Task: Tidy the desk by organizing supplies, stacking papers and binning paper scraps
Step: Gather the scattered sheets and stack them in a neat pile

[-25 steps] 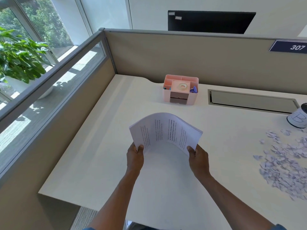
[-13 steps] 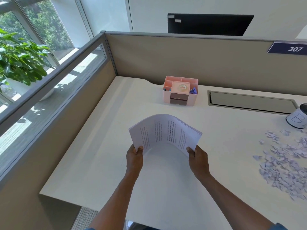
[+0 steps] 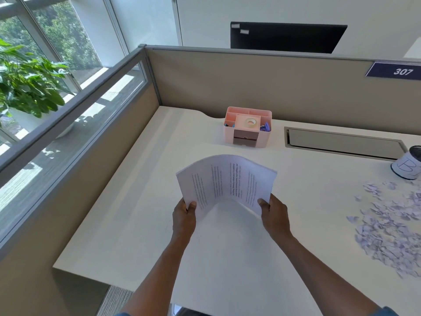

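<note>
both the left hand [image 3: 184, 217] and right hand [image 3: 274, 214] grip a bowed paper stack [image 3: 226, 182] above the bench [image 3: 127, 224]; its print is too small to read. the partition sign [image 3: 395, 70] says 307, and the cup [image 3: 407, 165] seems marked "b".

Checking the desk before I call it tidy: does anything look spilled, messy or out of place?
Yes. A heap of torn paper scraps lies loose across the right side of the desk, near the cup-like container, not binned. The paper stack bows upward, held in both hands, left hand and right hand.
</note>
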Available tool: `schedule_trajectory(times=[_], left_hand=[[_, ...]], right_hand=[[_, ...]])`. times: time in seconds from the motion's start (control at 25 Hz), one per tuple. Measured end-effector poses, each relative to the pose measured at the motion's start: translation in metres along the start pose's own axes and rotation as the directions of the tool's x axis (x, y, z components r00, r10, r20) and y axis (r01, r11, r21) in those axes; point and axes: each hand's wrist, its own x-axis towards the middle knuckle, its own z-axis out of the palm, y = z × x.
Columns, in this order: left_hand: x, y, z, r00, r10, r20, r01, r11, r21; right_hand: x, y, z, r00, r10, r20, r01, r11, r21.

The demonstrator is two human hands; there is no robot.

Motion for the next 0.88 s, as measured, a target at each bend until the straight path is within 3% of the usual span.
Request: schedule_trajectory(times=[0.12, 0.4, 0.6, 0.72, 0.88], left_hand=[[0.003, 0.002, -0.006, 0.997, -0.016, 0.077, 0.017, 1.000, -0.019], [-0.005, -0.014, -0.015, 0.967, -0.169, 0.192, 0.206, 0.960, -0.188], [-0.008, -0.012, -0.009, 0.960, -0.191, 0.206, 0.255, 0.899, -0.356], [-0.010, -0.006, -0.003, 0.957, -0.180, 0.229, 0.265, 0.865, -0.425], [-0.016, 0.002, 0.006, 0.942, -0.147, 0.303, 0.293, 0.800, -0.524]], right_hand=[[0.016, -0.005, -0.011, 0.998, 0.001, -0.058, -0.001, 1.000, -0.009], [0.017, 0.008, -0.023, 0.947, 0.257, -0.193, -0.244, 0.966, 0.087], [-0.003, 0.005, -0.008, 0.924, 0.380, -0.036, -0.353, 0.888, 0.296], [-0.011, -0.003, 0.004, 0.914, 0.334, 0.229, -0.403, 0.703, 0.586], [-0.013, -0.016, 0.013, 0.902, 0.252, 0.351, -0.429, 0.610, 0.666]])
